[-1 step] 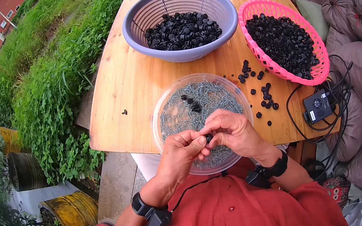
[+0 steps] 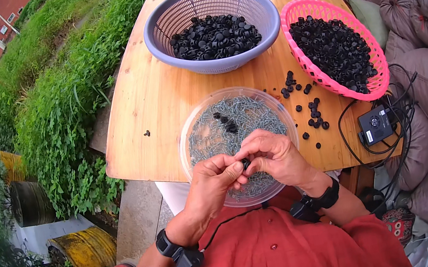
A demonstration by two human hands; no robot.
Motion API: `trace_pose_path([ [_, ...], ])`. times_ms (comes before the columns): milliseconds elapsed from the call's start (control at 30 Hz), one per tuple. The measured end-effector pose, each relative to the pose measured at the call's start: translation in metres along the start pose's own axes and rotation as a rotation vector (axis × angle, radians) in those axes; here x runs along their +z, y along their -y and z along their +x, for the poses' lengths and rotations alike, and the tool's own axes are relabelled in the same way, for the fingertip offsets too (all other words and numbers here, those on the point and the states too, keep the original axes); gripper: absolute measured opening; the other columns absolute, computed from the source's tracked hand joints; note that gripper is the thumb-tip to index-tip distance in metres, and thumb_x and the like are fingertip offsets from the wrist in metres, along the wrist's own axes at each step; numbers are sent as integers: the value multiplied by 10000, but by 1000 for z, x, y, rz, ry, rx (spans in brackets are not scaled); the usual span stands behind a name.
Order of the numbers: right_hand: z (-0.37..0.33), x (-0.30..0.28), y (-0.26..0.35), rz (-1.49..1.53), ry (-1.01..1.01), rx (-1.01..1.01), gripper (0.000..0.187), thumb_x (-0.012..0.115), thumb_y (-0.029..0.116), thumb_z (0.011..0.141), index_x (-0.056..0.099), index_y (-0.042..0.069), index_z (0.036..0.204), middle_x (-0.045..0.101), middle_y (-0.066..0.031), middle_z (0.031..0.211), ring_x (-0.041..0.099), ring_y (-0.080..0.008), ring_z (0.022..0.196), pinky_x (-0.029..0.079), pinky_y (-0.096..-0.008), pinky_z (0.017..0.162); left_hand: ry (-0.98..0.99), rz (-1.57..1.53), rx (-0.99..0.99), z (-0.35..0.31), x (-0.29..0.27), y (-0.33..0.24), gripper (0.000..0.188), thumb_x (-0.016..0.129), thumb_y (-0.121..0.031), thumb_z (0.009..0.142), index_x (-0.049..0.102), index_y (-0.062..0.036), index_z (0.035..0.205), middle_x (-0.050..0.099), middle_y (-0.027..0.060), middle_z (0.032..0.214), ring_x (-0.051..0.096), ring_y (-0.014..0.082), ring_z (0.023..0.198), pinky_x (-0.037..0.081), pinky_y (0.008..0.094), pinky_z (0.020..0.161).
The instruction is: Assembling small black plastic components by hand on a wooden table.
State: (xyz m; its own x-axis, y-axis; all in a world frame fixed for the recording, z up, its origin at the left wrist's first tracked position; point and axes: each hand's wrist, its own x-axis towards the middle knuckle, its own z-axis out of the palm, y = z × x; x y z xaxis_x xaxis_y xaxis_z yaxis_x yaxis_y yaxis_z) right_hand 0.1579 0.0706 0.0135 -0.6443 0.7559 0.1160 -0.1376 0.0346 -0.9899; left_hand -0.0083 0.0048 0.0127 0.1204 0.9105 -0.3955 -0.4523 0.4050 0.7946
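My left hand (image 2: 212,183) and my right hand (image 2: 282,160) meet over the near part of a round clear tub (image 2: 186,155). Between their pinched fingertips is a small black plastic piece (image 2: 246,164), mostly covered by the fingers; its exact shape does not show. Thin grey metal screws (image 2: 256,112) fill the tub below. On top of the screws, toward the far side, lie several black pieces (image 2: 230,128) in a small cluster.
Behind the tub stands a grey-purple basket (image 2: 161,52) of black plastic pieces; a pink basket (image 2: 383,77) at the right holds more. Loose black pieces (image 2: 315,111) are scattered on the wooden table (image 2: 132,102). A black box (image 2: 375,125) with cables rests at the right edge.
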Motion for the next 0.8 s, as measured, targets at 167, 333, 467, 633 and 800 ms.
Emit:
trace_pose_path([
  [167, -1, -1, -2, 92, -48, 38, 271, 584, -135, 743, 641, 17, 960, 533, -47, 960, 576, -119, 847, 513, -218, 684, 20, 51, 31, 1, 5, -5, 94, 567, -93, 884, 603, -8, 863, 618, 35, 731, 563, 66, 626, 441, 185, 559],
  [333, -9, -7, 10, -36, 1, -11, 311, 614, -125, 720, 644, 26, 990, 532, -50, 931, 568, -121, 831, 498, -220, 708, 98, -70, 1, -1, 11, -6, 104, 576, -111, 880, 593, -14, 846, 600, 23, 738, 544, 67, 645, 434, 184, 590],
  [467, -12, -10, 17, -324, 33, -223, 332, 637, -116, 700, 646, 30, 998, 536, -58, 906, 564, -142, 809, 495, -237, 687, 124, -191, 8, -3, 12, 4, 99, 598, -110, 862, 593, -15, 838, 591, 23, 733, 535, 80, 653, 437, 190, 603],
  [633, -19, -7, 19, -389, -10, -385, 290, 680, -66, 666, 640, 24, 939, 536, -67, 864, 557, -184, 772, 471, -281, 637, 181, -340, -82, -9, 15, 1, 87, 621, -92, 837, 596, -8, 843, 589, 33, 740, 537, 93, 657, 447, 201, 607],
  [800, -19, 1, 30, -550, -94, -459, 290, 697, -16, 649, 610, 19, 923, 524, -86, 854, 557, -218, 753, 472, -297, 628, 242, -429, -89, -10, 16, 7, 130, 601, -119, 857, 592, -1, 910, 589, 41, 752, 546, 101, 660, 461, 211, 614],
])
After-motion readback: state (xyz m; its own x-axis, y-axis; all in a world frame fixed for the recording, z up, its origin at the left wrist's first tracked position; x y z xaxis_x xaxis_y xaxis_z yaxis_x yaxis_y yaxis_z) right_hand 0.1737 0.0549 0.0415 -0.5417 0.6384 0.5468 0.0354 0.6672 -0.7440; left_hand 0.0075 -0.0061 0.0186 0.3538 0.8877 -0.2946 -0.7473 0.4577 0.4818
